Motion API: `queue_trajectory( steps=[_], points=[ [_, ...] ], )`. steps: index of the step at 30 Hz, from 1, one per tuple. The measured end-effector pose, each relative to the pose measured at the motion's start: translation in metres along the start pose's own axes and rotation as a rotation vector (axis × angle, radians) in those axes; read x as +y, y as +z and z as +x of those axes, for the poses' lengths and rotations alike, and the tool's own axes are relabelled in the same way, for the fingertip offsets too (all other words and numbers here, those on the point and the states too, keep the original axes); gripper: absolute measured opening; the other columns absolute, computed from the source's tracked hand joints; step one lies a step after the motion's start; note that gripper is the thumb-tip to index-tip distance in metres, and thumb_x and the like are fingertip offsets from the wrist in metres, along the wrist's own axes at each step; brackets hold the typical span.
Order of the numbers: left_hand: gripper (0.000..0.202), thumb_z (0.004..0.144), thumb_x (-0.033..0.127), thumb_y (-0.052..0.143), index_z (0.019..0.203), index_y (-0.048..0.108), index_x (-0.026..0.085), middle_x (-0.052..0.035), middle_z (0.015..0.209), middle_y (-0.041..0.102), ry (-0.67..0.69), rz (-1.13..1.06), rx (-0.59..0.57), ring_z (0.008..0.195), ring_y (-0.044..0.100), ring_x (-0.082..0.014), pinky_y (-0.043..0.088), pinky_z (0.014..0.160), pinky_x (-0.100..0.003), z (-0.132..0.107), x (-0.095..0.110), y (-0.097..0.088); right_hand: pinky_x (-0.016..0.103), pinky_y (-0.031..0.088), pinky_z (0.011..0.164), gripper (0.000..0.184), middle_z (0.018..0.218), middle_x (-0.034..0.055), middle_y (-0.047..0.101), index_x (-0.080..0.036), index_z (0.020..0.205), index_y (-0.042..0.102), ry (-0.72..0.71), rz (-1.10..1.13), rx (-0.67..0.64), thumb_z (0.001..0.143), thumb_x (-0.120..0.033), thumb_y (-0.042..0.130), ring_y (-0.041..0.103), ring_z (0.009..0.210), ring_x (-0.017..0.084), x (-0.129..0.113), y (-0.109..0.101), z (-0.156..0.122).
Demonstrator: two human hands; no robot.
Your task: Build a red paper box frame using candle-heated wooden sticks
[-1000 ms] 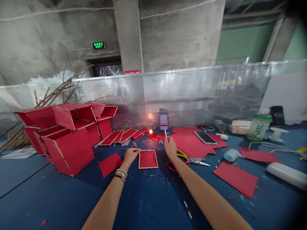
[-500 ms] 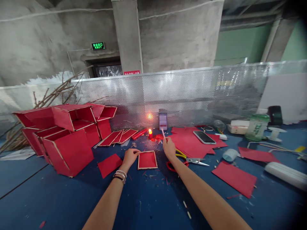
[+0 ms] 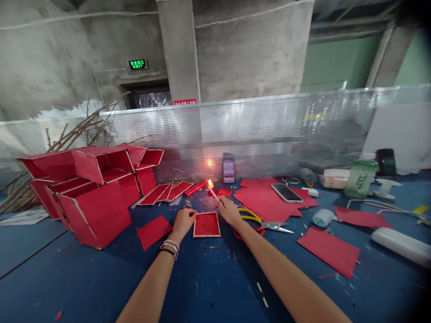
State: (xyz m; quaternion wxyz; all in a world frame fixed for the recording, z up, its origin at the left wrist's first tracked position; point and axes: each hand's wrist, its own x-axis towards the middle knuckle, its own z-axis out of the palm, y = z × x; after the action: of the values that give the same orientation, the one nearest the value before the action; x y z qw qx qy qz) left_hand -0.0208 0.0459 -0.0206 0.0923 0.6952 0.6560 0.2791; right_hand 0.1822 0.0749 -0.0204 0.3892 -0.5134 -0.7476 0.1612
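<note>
My right hand (image 3: 229,211) is closed round a thin white glue stick (image 3: 213,193), with its tip at the flame of a small red candle (image 3: 210,184). Below it on the table lies a red square panel (image 3: 206,224) edged with pale wooden strips. The fingers of my left hand (image 3: 184,223) are pinched together at the panel's upper left corner, holding its edge. Scissors (image 3: 257,220) with yellow and red handles lie beside my right wrist. To the left of my left hand is a loose red sheet (image 3: 154,232).
Red open boxes (image 3: 97,215) are stacked at left, before dry branches (image 3: 81,128). Framed red panels (image 3: 166,193) lie behind my left hand. At right are red sheets (image 3: 257,199), a phone (image 3: 287,193) and a green jar (image 3: 361,178). Perforated metal screening (image 3: 262,139) borders the back.
My right hand has moved left and slightly down, bringing the glue stick's tip from in front of the upright phone to the candle flame. My left hand stays at the panel.
</note>
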Motion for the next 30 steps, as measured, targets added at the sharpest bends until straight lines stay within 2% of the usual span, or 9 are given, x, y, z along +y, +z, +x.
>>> queue_trajectory(
  steps=[6, 13, 19, 30],
  points=[
    [0.024, 0.08, 0.022, 0.053, 0.093, 0.073, 0.019, -0.0076, 0.095, 0.071, -0.021, 0.073, -0.003, 0.089, 0.063, -0.0185, 0.044, 0.082, -0.025, -0.003, 0.006, -0.002, 0.024, 0.035, 0.064, 0.024, 0.087, 0.0084, 0.066, -0.016, 0.093, 0.056, 0.019, -0.091, -0.029, 0.09, -0.023, 0.034, 0.06, 0.08, 0.017, -0.001, 0.0, 0.0],
    [0.027, 0.083, 0.026, 0.048, 0.095, 0.071, 0.021, -0.0085, 0.102, 0.067, -0.015, 0.19, 0.027, 0.099, 0.057, -0.0195, 0.042, 0.083, -0.026, -0.008, 0.007, 0.002, 0.024, 0.031, 0.063, 0.023, 0.086, 0.0066, 0.065, -0.017, 0.093, 0.056, -0.018, -0.1, -0.035, 0.09, -0.024, 0.034, 0.058, 0.079, 0.016, 0.0, 0.001, -0.001],
    [0.029, 0.085, 0.025, 0.043, 0.096, 0.07, 0.02, -0.0088, 0.104, 0.064, -0.008, 0.282, 0.028, 0.099, 0.054, -0.0214, 0.043, 0.076, -0.026, -0.011, 0.011, 0.004, 0.024, 0.029, 0.062, 0.022, 0.085, 0.0056, 0.064, -0.017, 0.092, 0.055, -0.027, -0.157, -0.03, 0.091, -0.025, 0.034, 0.057, 0.076, 0.015, 0.002, 0.004, 0.0],
    [0.025, 0.085, 0.023, 0.045, 0.095, 0.067, 0.02, -0.0086, 0.102, 0.063, -0.008, 0.326, 0.023, 0.098, 0.054, -0.0208, 0.043, 0.078, -0.027, -0.013, 0.014, 0.002, 0.023, 0.032, 0.065, 0.02, 0.084, 0.005, 0.064, -0.018, 0.09, 0.056, -0.065, -0.155, -0.05, 0.09, -0.023, 0.036, 0.058, 0.078, 0.015, -0.001, 0.003, -0.001]
  ],
)
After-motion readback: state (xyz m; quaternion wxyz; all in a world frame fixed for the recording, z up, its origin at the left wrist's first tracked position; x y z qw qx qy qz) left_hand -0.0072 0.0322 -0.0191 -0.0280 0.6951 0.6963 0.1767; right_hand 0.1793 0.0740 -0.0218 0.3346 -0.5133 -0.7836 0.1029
